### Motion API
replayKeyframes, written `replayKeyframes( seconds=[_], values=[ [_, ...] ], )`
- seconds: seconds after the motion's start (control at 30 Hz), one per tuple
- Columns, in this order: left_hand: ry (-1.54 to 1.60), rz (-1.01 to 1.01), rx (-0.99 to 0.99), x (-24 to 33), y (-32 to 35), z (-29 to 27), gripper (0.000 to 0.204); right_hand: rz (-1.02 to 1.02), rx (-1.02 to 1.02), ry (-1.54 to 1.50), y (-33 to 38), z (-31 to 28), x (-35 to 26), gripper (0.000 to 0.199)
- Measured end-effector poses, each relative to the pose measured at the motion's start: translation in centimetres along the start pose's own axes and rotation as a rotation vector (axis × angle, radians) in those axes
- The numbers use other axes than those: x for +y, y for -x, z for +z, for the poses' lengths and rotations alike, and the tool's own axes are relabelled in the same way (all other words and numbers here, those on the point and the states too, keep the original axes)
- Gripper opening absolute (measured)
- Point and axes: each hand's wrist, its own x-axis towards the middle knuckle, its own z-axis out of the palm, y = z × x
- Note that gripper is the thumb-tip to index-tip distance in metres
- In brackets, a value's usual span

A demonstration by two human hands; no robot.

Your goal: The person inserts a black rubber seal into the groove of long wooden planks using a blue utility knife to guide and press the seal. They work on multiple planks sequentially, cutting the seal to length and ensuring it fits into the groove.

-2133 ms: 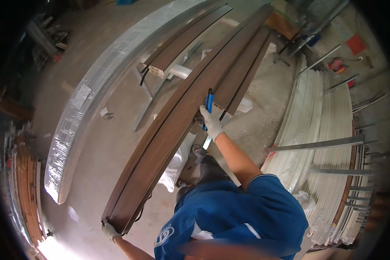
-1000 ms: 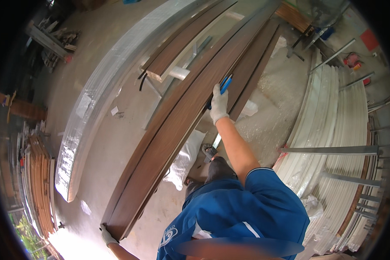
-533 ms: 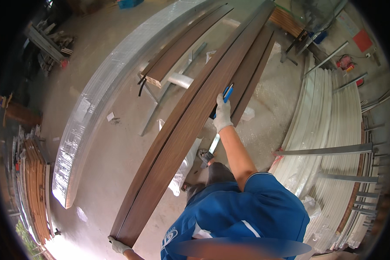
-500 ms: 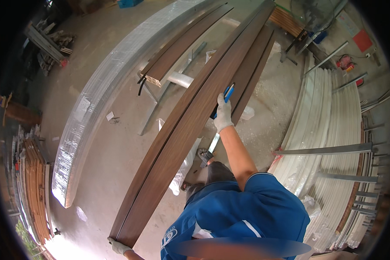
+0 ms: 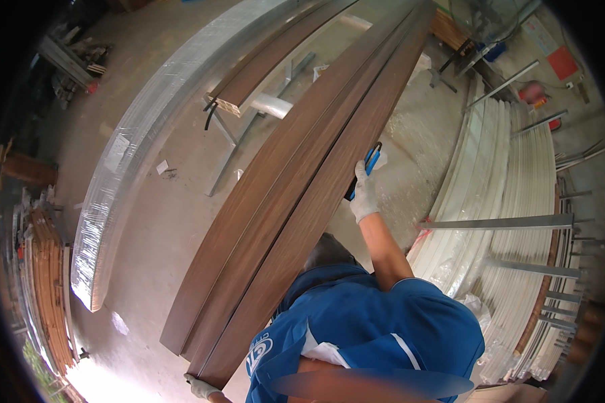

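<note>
Head view: gloved right hand (image 5: 364,199), fingers closed around a blue-handled tool (image 5: 368,164), presses it against the edge of long dark brown wood-grain boards (image 5: 296,201). Gloved left hand (image 5: 201,387) grips the boards' near end, its fingers partly cut off by the rim.

The far end of the long brown board (image 5: 296,201) runs out of the picture at the top. The left hand (image 5: 200,387) is half cut off by the lower edge, its grip unclear. The blue tool (image 5: 368,166) in the right hand (image 5: 364,198) is too small to identify.
</note>
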Motion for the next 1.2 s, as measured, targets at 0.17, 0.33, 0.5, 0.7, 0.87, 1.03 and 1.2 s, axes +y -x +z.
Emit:
replayKeyframes(
  seconds=[0.17, 0.33, 0.5, 0.7, 0.87, 1.03, 1.2],
  values=[
    [-0.058, -0.031, 0.01, -0.6, 0.5, 2.0, 0.097, -0.017, 0.012, 0.053, -0.4, -1.6, 1.1, 0.046],
    [0.005, 0.004, -0.034, 1.8, 1.3, 1.9, 0.097, 0.03, -0.08, 0.199, -0.3, -1.5, 0.4, 0.05],
    [-0.02, -0.014, -0.038, 2.4, 2.3, 1.9, 0.096, 0.09, -0.061, 0.222, -1.1, -1.9, -0.3, 0.051],
    [-0.069, -0.099, 0.018, 1.0, 2.7, 2.9, 0.084, 0.143, -0.068, 0.221, -1.7, -4.0, -0.6, 0.054],
    [0.011, -0.03, -0.021, 0.7, 2.4, 2.4, 0.093, 0.19, -0.112, 0.217, -0.8, -4.4, -0.8, 0.056],
    [0.012, -0.063, -0.009, 0.5, 1.9, 1.5, 0.092, 0.249, -0.104, 0.259, 1.0, -4.0, -1.1, 0.054],
    [-0.031, -0.083, 0.059, 0.5, 1.1, 1.0, 0.085, 0.326, -0.091, 0.281, 2.5, -3.7, -0.8, 0.052]
  ],
)
